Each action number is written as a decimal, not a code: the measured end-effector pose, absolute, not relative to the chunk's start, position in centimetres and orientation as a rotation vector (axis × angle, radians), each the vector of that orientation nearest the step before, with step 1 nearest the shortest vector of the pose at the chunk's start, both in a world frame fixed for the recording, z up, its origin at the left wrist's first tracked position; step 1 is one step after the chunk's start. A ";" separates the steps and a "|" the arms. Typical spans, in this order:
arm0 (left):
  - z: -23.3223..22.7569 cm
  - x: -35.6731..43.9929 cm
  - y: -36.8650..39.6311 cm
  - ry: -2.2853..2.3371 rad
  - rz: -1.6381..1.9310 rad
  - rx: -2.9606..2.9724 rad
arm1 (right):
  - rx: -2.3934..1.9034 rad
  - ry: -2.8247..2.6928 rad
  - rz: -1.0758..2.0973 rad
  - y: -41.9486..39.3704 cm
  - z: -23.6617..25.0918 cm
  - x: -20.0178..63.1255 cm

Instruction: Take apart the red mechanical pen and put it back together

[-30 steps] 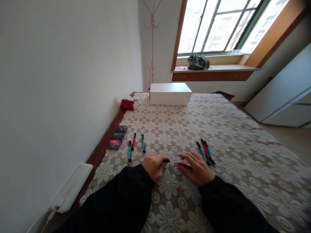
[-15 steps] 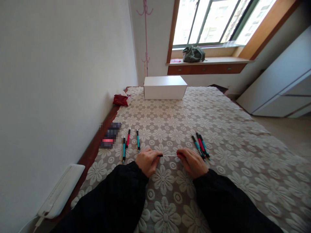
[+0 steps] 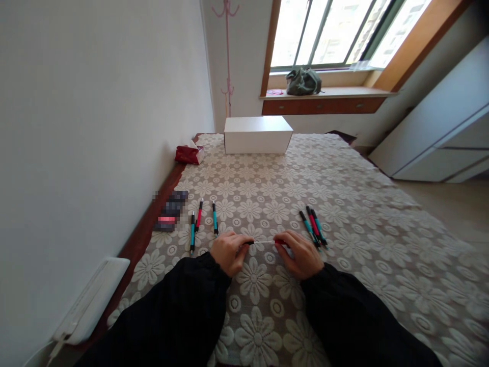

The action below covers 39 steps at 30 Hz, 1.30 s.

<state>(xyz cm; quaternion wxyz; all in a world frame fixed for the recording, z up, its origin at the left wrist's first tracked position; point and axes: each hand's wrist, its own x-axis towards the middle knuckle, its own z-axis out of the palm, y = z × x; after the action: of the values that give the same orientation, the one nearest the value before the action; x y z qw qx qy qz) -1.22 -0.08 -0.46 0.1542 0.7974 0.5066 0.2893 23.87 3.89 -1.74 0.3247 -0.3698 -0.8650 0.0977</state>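
Pinched in my left hand (image 3: 228, 253) is the black end piece (image 3: 250, 242) of a pen. My right hand (image 3: 302, 253) has its fingers closed on a red pen barrel (image 3: 279, 242). Between the two pieces runs a thin white rod (image 3: 263, 242), likely the refill, held level just above the cloth. Beyond my left hand lie a teal pen (image 3: 192, 232), a red pen (image 3: 199, 214) and another teal pen (image 3: 214, 216), spread apart. Near my right hand a red pen (image 3: 312, 220) rests between two teal pens (image 3: 319, 227), close together.
A flower-patterned cloth (image 3: 254, 331) covers the table. At its far end stands a white box (image 3: 256, 141), with a red tissue pack (image 3: 189, 154) to its left. A blurred dark item (image 3: 171, 210) lies at the left edge, near a white power strip (image 3: 95, 298) by the wall.
The view has shifted slightly, so everything sits a little further left and up. A bit more of the red barrel shows at my right fingertips. Both hands keep their grip.
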 end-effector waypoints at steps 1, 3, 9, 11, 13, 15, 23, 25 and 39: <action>-0.4 -1.2 -0.1 1.454 0.831 2.277 | -0.963 -2.276 0.262 3.9 -1.8 23.8; -0.4 -1.2 0.0 1.444 0.826 2.271 | -0.932 -2.307 0.272 3.9 -1.8 23.8; -0.4 -1.2 0.0 1.394 0.832 2.272 | -0.916 -2.279 0.300 3.7 -2.1 23.5; -0.4 -1.2 0.0 1.397 0.834 2.265 | -0.921 -2.276 0.303 3.7 -2.1 23.5; -0.4 -1.3 0.0 1.412 0.838 2.261 | -0.943 -2.274 0.292 3.7 -2.0 23.6; -0.4 -1.3 0.0 1.419 0.840 2.263 | -0.977 -2.268 0.269 3.7 -1.7 23.6; -0.1 -1.2 -0.1 1.417 0.835 2.275 | -1.005 -2.289 0.221 3.6 -1.3 23.6; -0.2 -1.2 -0.1 1.404 0.830 2.278 | -0.982 -2.306 0.236 3.6 -1.3 23.5; -1.4 -0.8 -0.1 1.184 0.736 2.396 | -0.792 -2.363 0.387 2.4 -1.7 22.1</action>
<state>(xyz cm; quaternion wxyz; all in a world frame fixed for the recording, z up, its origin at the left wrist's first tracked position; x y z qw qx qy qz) -0.79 -0.07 -1.44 0.1840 0.8496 0.4198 0.2609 22.12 2.45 -1.75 0.3050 -0.2992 -0.8923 0.1460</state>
